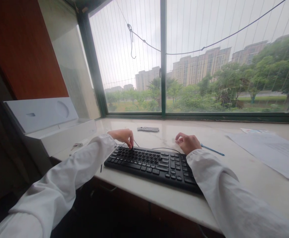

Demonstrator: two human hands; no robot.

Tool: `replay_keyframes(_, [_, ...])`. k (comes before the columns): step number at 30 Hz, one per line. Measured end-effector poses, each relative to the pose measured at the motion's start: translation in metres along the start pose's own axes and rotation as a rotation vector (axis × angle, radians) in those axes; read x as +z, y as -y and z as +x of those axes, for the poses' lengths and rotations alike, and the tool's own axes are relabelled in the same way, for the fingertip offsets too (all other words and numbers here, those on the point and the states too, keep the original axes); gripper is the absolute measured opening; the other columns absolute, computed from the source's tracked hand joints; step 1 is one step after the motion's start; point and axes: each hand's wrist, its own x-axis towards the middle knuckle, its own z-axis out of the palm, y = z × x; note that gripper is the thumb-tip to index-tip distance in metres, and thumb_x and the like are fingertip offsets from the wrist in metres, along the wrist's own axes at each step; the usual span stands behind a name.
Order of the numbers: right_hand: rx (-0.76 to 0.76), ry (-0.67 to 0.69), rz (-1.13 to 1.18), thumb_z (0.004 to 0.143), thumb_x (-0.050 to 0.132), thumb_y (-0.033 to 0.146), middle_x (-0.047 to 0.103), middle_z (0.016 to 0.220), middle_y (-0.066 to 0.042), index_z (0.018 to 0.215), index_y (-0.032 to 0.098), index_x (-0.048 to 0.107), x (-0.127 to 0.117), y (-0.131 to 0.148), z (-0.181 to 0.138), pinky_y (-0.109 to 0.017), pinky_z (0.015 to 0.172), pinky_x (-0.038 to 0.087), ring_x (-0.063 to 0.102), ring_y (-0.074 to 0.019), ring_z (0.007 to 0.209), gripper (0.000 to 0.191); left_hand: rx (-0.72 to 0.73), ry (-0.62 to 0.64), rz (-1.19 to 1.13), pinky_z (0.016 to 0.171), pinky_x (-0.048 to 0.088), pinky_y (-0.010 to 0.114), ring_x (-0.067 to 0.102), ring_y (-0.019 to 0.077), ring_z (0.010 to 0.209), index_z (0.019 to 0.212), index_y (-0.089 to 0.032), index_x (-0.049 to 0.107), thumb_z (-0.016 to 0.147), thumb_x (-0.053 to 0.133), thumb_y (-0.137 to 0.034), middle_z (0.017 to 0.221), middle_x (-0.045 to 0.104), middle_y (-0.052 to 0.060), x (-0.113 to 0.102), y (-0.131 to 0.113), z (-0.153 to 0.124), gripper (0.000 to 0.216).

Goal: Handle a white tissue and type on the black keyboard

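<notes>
A black keyboard [154, 163] lies on a pale marble sill [245, 172] in front of a window. My left hand [122, 136] is curled at the keyboard's far left corner, with its fingertips pressed together on the top edge where the thin black cable [164, 148] leaves. My right hand [187, 142] hovers just behind the keyboard's far right corner, fingers curled in loosely; nothing shows in them. Both arms wear white sleeves.
A blue pen [212, 150] lies right of my right hand. Sheets of paper [270, 150] cover the sill at the right. A small grey flat object [148, 129] sits near the window. An open white box [50, 122] stands at the left.
</notes>
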Motion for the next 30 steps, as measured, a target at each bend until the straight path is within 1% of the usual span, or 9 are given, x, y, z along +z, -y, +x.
replay_keyframes(5, [-0.001,0.022,-0.005,0.077,0.065,0.024,0.074,0.072,0.004,0.079,0.027,0.067,-0.001,0.0,0.001,-0.026,0.073,0.044,0.069,-0.016,0.071,0.004,-0.04,0.018,0.035,0.065,0.043,0.022,0.064,0.0148,0.072,0.083,-0.024,0.08,0.061,0.083,-0.037,0.079,0.075,0.001,0.001,-0.001,0.002,0.026])
replay_keyframes(10, [-0.002,0.02,-0.01,0.077,0.065,0.024,0.074,0.072,0.004,0.079,0.027,0.067,0.0,0.0,0.001,-0.026,0.073,0.044,0.068,-0.0158,0.07,0.004,-0.023,0.043,0.085,0.063,0.043,0.023,0.064,0.0144,0.069,0.082,-0.024,0.08,0.061,0.083,-0.035,0.077,0.075,0.001,-0.001,-0.004,0.007,0.025])
replay_keyframes(15, [-0.007,0.012,-0.013,0.076,0.065,0.024,0.074,0.072,0.004,0.079,0.027,0.067,0.0,0.001,0.0,-0.026,0.072,0.044,0.068,-0.016,0.07,0.005,-0.039,0.029,0.131,0.059,0.043,0.022,0.062,0.0135,0.065,0.078,-0.022,0.079,0.059,0.084,-0.029,0.072,0.073,0.001,0.003,-0.009,0.008,0.021])
replay_keyframes(19, [-0.022,-0.001,-0.01,0.076,0.065,0.024,0.074,0.072,0.004,0.078,0.027,0.067,0.0,-0.001,0.0,-0.026,0.072,0.044,0.069,-0.0163,0.071,0.004,-0.052,0.003,0.17,0.059,0.044,0.022,0.062,0.0129,0.063,0.075,-0.02,0.078,0.06,0.083,-0.023,0.072,0.073,0.002,0.006,-0.019,0.006,0.017])
replay_keyframes(23, [-0.038,-0.01,-0.019,0.077,0.064,0.024,0.074,0.072,0.004,0.078,0.027,0.067,0.002,-0.003,0.0,-0.027,0.07,0.044,0.068,-0.0164,0.068,0.004,-0.07,0.037,0.195,0.061,0.046,0.023,0.061,0.0135,0.061,0.072,-0.018,0.077,0.057,0.083,-0.019,0.071,0.073,0.003,0.004,-0.027,0.009,0.016])
replay_keyframes(25, [-0.041,-0.013,-0.022,0.077,0.063,0.024,0.074,0.071,0.004,0.078,0.027,0.067,0.002,-0.004,0.0,-0.026,0.069,0.044,0.068,-0.0162,0.067,0.005,-0.074,0.062,0.207,0.062,0.048,0.024,0.061,0.0138,0.06,0.068,-0.017,0.076,0.057,0.08,-0.013,0.07,0.072,0.003,0.004,-0.029,0.011,0.013])
replay_keyframes(27, [-0.036,-0.009,-0.023,0.077,0.063,0.025,0.074,0.072,0.004,0.078,0.027,0.067,0.002,-0.005,0.0,-0.026,0.07,0.044,0.068,-0.0162,0.068,0.005,-0.077,0.073,0.216,0.063,0.05,0.025,0.062,0.0142,0.06,0.065,-0.016,0.074,0.06,0.073,-0.006,0.068,0.072,0.004,0.005,-0.032,0.012,0.011])
replay_keyframes(30, [-0.03,0.008,-0.023,0.077,0.063,0.025,0.074,0.074,0.003,0.079,0.027,0.067,0.002,-0.004,0.0,-0.027,0.072,0.044,0.069,-0.0166,0.07,0.005,-0.087,0.077,0.216,0.064,0.051,0.025,0.064,0.0147,0.062,0.064,-0.014,0.073,0.063,0.064,-0.001,0.066,0.072,0.004,0.007,-0.037,0.012,0.016])
